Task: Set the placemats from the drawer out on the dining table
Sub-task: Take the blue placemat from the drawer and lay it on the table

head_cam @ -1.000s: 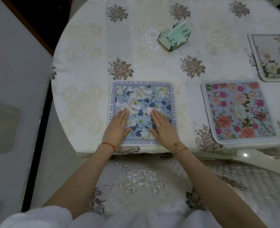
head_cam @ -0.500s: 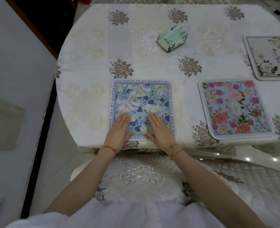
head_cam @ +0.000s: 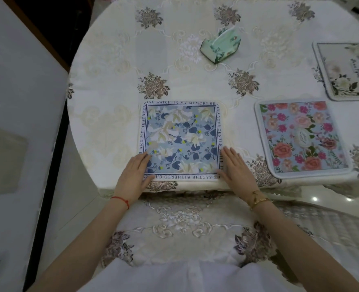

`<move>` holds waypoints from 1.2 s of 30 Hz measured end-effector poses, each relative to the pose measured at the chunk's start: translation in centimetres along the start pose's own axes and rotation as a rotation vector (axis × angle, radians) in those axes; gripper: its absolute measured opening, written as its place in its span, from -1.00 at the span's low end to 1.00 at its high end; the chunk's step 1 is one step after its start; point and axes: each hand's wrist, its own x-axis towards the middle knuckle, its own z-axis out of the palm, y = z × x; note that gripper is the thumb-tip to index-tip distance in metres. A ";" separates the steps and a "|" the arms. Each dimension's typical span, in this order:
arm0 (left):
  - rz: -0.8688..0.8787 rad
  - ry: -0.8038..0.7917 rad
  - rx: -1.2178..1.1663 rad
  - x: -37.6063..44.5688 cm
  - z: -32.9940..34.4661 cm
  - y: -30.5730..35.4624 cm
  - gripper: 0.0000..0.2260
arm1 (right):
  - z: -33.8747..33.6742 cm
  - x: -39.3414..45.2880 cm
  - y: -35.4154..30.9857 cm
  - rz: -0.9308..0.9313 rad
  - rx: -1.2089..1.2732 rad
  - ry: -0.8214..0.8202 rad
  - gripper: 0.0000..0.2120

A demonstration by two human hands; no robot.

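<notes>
Right now your left hand (head_cam: 135, 175) lies flat on the near-left corner of the blue placemat (head_cam: 181, 140), fingers straight and together, and your right hand (head_cam: 236, 171) lies flat on the near-right corner in the same way. Neither hand grips anything. That placemat sits at 6 o'clock on the dining table (head_cam: 115, 123), its near edge right at the table's rim.

At 3 o'clock from it, well apart, lies the pink rose placemat (head_cam: 301, 138), also close to the rim. At about 2 o'clock, partly cut off by the frame, is the white flower placemat (head_cam: 347, 70). At 12 o'clock, well apart from all three, a green tissue pack (head_cam: 220, 46) rests on the cloth. At 6 o'clock beneath your wrists is a chair (head_cam: 180, 232) covered in matching embroidered fabric.

All three mats are square with rounded corners; the pink and white ones have a plain pale border. The tablecloth is cream, with raised scrollwork and brownish flower motifs. The tissue pack looks soft and crumpled.

Around the blue mat's border you can read "WATCH. IN MY MEMORY" along the far side, "YOUR GENTLE" down the right and "ARE MY" up the left. Script on the other two mats is too small to read. You wear a red string (head_cam: 121, 200) on the left wrist and a gold bracelet (head_cam: 257, 199) on the right.
</notes>
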 end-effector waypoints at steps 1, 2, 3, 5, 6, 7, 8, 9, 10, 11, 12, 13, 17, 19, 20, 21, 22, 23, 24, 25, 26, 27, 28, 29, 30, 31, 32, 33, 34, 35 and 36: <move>0.001 0.037 -0.025 0.7 -0.3 0.3 -0.44 | -0.4 0.8 -0.5 -0.005 0.031 0.030 -0.37; -0.002 0.062 -0.055 1.6 -0.6 0.8 -0.47 | -0.7 1.8 -1.3 -0.016 0.062 0.061 -0.41; -0.009 0.076 -0.083 2.6 -0.7 1.2 -0.49 | -1.0 3.1 -2.1 -0.030 0.085 0.083 -0.43; -0.025 0.080 -0.099 5.0 -0.7 1.8 -0.50 | -1.3 5.9 -4.0 -0.051 0.108 0.095 -0.46; -0.028 0.071 -0.091 6.4 -0.6 2.0 -0.49 | -1.3 7.4 -4.8 -0.056 0.110 0.087 -0.46; -0.026 0.052 -0.084 7.6 -0.5 2.1 -0.48 | -1.3 8.8 -5.5 -0.065 0.102 0.077 -0.46; -0.026 0.024 -0.079 8.7 -0.5 2.2 -0.45 | -1.2 10.1 -6.1 -0.079 0.084 0.064 -0.45; -0.031 -0.007 -0.075 9.7 -0.4 2.1 -0.43 | -1.0 11.3 -6.4 -0.096 0.061 0.049 -0.44; -0.040 -0.033 -0.068 10.3 -0.4 2.1 -0.40 | -0.8 12.2 -6.6 -0.112 0.044 0.031 -0.41; -0.049 -0.047 -0.060 10.7 -0.3 2.0 -0.38 | -0.5 12.7 -6.6 -0.122 0.039 0.014 -0.39; -0.050 -0.046 -0.053 10.8 -0.2 1.9 -0.37 | -0.1 12.9 -6.4 -0.124 0.045 0.007 -0.37; -0.044 -0.036 -0.044 10.6 -0.1 1.7 -0.36 | 0.1 12.7 -5.9 -0.123 0.056 0.008 -0.35; -0.026 -0.007 -0.005 9.0 0.0 0.7 -0.37 | 0.1 10.3 -2.2 -0.084 0.055 0.041 -0.36; -0.033 0.016 0.001 8.5 -0.1 0.4 -0.39 | -0.5 9.4 -0.4 -0.057 0.042 0.047 -0.37; -0.038 0.031 -0.009 8.4 -0.3 0.3 -0.41 | -0.7 9.2 0.1 -0.050 0.037 0.049 -0.37; -0.046 0.044 -0.030 8.5 -0.6 0.3 -0.45 | -1.1 9.1 0.3 -0.045 0.036 0.057 -0.36; -0.054 0.056 -0.055 8.9 -1.0 0.3 -0.49 | -1.4 9.3 0.4 -0.043 0.043 0.075 -0.37; -0.053 0.068 -0.081 9.7 -1.4 0.3 -0.52 | -1.7 9.9 0.1 -0.050 0.056 0.103 -0.38; -0.040 0.076 -0.102 10.7 -1.8 0.4 -0.54 | -2.1 10.8 -0.4 -0.066 0.074 0.123 -0.38; -0.014 0.079 -0.113 11.9 -2.3 0.5 -0.54 | -2.5 12.0 -1.2 -0.088 0.089 0.131 -0.38; 0.018 0.073 -0.119 13.2 -2.6 0.7 -0.52 | -2.8 13.4 -2.2 -0.112 0.095 0.126 -0.37; 0.044 0.057 -0.129 14.7 -2.8 1.0 -0.50 | -2.9 15.1 -3.3 -0.134 0.096 0.109 -0.37; 0.060 0.034 -0.141 16.2 -2.9 1.2 -0.48 | -3.0 16.7 -4.5 -0.154 0.092 0.086 -0.38; 0.067 0.008 -0.147 17.7 -2.9 1.4 -0.47 | -3.0 18.3 -5.6 -0.176 0.083 0.061 -0.39; 0.068 -0.019 -0.145 19.0 -2.8 1.4 -0.46 | -2.8 19.7 -6.6 -0.199 0.073 0.034 -0.39; 0.063 -0.043 -0.137 20.1 -2.6 1.4 -0.45 | -2.7 20.9 -7.5 -0.215 0.074 0.005 -0.39; 0.053 -0.067 -0.129 20.9 -2.5 1.2 -0.44 | -2.5 21.7 -7.9 -0.224 0.083 -0.022 -0.38; 0.044 -0.085 -0.120 21.3 -2.3 0.9 -0.43 | -2.2 22.2 -8.0 -0.229 0.091 -0.039 -0.38; 0.038 -0.087 -0.114 21.4 -2.1 0.6 -0.43 | -1.9 22.4 -7.7 -0.233 0.087 -0.044 -0.38; 0.034 -0.072 -0.113 21.3 -2.0 0.3 -0.42 | -1.8 22.3 -7.2 -0.229 0.078 -0.037 -0.37; 0.021 -0.045 -0.120 21.0 -2.0 0.0 -0.42 | -1.6 22.0 -6.5 -0.213 0.068 -0.020 -0.37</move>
